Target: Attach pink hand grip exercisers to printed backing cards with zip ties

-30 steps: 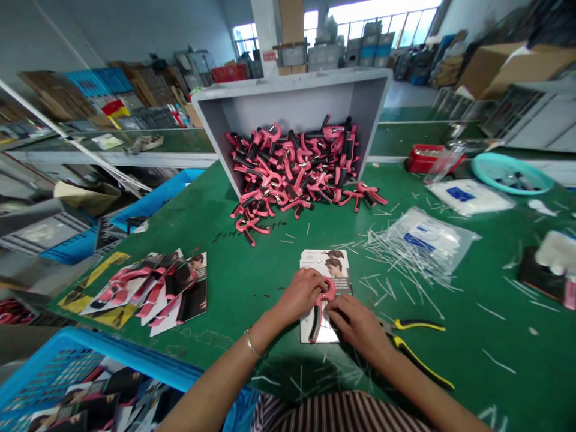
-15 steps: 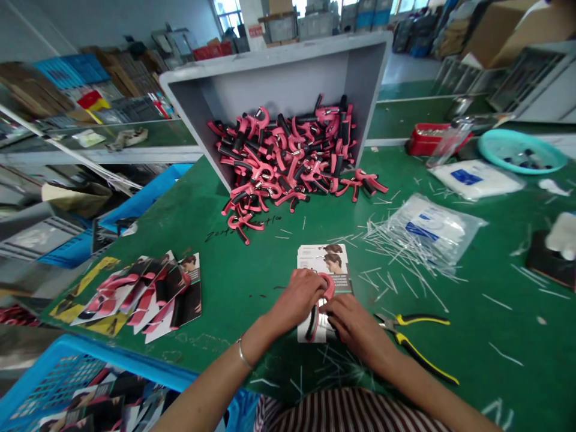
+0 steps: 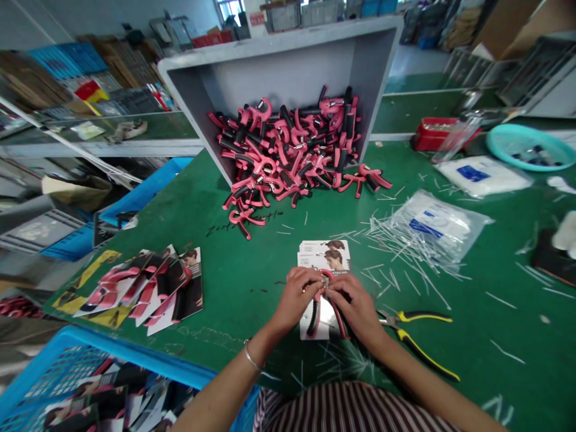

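Observation:
At the front middle, a pink and black hand grip [image 3: 339,321] lies on a small stack of printed cards [image 3: 315,260], its two handles pointing toward me. My left hand [image 3: 297,296] has its fingers closed at the left of the grip's top. From the right, my right hand [image 3: 354,303] pinches near the coiled top of the same grip; the fingertips of both hands almost meet there. Any tie between the fingertips is too small to make out. Yellow and black pliers [image 3: 398,327] lie open just right of my right hand.
A tipped grey bin [image 3: 281,57] spills many pink grips at the back. Carded grips [image 3: 168,291] lie left, above a blue basket [image 3: 130,360]. White ties [image 3: 398,240], a plastic bag [image 3: 443,228], a red box [image 3: 434,135] and a turquoise bowl [image 3: 508,147] are right.
My right hand has moved up to the top of the grip, and its fingertips are now close to those of my left hand. Both handles of the grip now show. The view has shifted slightly.

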